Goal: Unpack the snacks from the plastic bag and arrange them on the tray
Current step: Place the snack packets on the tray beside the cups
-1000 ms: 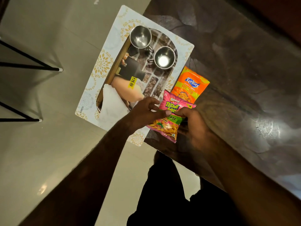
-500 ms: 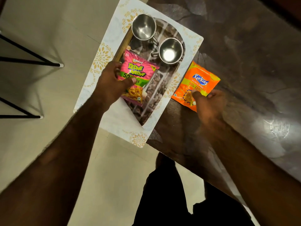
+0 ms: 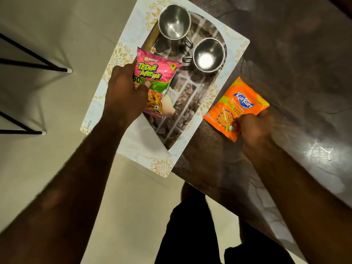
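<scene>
A pink Tedhe Medhe snack packet (image 3: pixel 157 77) lies over the left part of the patterned tray (image 3: pixel 236 52), and my left hand (image 3: pixel 125 94) grips its lower left side with the thumb across the front. An orange Kurkure packet (image 3: pixel 238 105) rests on the dark table just right of the tray. My right hand (image 3: pixel 257 128) pinches its near right corner. A white plastic bag (image 3: pixel 141 136) lies flat on the tray's near end, partly under my left forearm.
Two steel cups (image 3: pixel 174 20) (image 3: pixel 208 54) stand on the tray's far half. The tray overhangs the edge of the dark marble table (image 3: pixel 304 63). Black stool legs (image 3: pixel 38 65) stand on the pale floor at left. My dark-clothed legs are below.
My left hand carried the pink packet from the table's near edge onto the tray. My right hand let go of it and reached right, taking hold of the orange packet.
</scene>
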The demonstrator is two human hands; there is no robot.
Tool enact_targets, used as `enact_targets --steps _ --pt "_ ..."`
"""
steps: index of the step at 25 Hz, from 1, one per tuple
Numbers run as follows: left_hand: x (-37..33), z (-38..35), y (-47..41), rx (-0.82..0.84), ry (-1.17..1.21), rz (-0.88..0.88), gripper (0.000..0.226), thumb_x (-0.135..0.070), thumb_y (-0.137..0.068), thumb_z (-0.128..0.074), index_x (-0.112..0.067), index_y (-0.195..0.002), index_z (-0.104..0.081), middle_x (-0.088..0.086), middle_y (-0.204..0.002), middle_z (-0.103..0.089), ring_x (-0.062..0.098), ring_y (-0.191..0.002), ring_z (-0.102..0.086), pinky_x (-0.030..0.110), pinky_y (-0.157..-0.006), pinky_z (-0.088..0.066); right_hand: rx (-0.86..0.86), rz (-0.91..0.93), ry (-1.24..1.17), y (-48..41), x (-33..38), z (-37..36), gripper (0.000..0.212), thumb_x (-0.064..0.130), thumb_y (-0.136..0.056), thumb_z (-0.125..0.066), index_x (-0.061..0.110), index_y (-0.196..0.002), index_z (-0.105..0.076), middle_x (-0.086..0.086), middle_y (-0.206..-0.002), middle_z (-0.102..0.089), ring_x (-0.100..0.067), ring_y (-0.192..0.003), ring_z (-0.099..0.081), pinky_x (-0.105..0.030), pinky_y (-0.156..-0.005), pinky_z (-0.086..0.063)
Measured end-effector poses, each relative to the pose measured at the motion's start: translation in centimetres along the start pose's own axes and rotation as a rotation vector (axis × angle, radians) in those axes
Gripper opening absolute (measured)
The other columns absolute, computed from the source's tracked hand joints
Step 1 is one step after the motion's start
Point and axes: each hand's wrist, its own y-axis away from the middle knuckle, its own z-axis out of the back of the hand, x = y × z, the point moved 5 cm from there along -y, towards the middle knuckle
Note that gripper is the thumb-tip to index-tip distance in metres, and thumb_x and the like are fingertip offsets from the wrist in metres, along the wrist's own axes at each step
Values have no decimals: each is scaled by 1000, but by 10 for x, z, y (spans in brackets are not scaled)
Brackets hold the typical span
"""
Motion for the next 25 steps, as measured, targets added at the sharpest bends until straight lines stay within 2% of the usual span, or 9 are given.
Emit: enact_targets --steps 2,5,9,12,14,17,19,22,25 --pt "-1 0 -2 32 2 -13 41 -22 -94 -61 -11 -133 -60 20 -125 -55 34 -121 -50 32 -93 -38 -3 -65 -89 8 -5 8 41 -8 -79 -44 5 -105 -73 -13 -86 -71 -25 -65 -65 -30 -57 -51" --pt "-2 1 -1 51 30 -23 49 -23 -93 -62 -14 -140 -54 19 -130 -53 32 -124 -50 37 -103 -41 0 -111 -130 26 -9 20 38 -10 -81 -41 11 -98 -68 -11 -83 -64 -28 -79 -59 -40 -70 -47" --pt "0 3 1 62 129 -38 53 -25 -92 -66 -15 -142 -52 15 -131 -53 28 -121 -55 33 -102 -44 238 -172 -378 72 4 -11 49 -9 -71 -35 13 -94 -71 -17 -90 -65 -35 -80 -60 -54 -80 -49" --pt "7 9 -1 -12 258 -23 45 -25 -93 -67 -15 -136 -57 12 -129 -54 12 -103 -63 22 -90 -52 342 -104 -348 90 20 -47 45 -10 -76 -37 15 -90 -71 -7 -81 -73 -26 -63 -65 -37 -62 -57" --pt "16 15 -4 -79 312 22 37 -23 -96 -62 -15 -132 -59 14 -128 -56 -1 -88 -59 12 -75 -51 385 -79 -317 94 27 -69 45 -10 -82 -39 15 -99 -72 -8 -93 -78 -26 -72 -72 -44 -66 -61" --pt "31 19 -11 -51 290 108 34 -18 -97 -57 -14 -130 -59 16 -131 -55 16 -93 -64 33 -86 -57 312 6 -204 92 30 -84 39 -9 -85 -49 23 -95 -69 -9 -96 -76 -30 -86 -74 -57 -79 -62" --pt "36 19 -15 7 288 151 33 -15 -98 -54 -12 -130 -61 17 -132 -57 30 -108 -65 45 -98 -54 218 37 -95 82 22 -81 30 -1 -85 -63 19 -107 -63 -11 -102 -72 -26 -86 -72 -55 -77 -63" --pt "40 19 -17 44 280 188 32 -13 -100 -48 -8 -128 -64 16 -130 -64 33 -118 -63 45 -103 -50 304 -58 -116 74 2 -77 33 14 -87 -71 19 -117 -59 -10 -110 -74 -22 -88 -75 -48 -76 -64" --pt "41 14 -19 170 318 177 31 -13 -96 -45 1 -109 -70 22 -113 -70 28 -100 -63 48 -98 -49 401 -88 -101 70 -3 -84 27 17 -91 -69 25 -116 -64 -4 -111 -77 -27 -96 -76 -51 -86 -61"
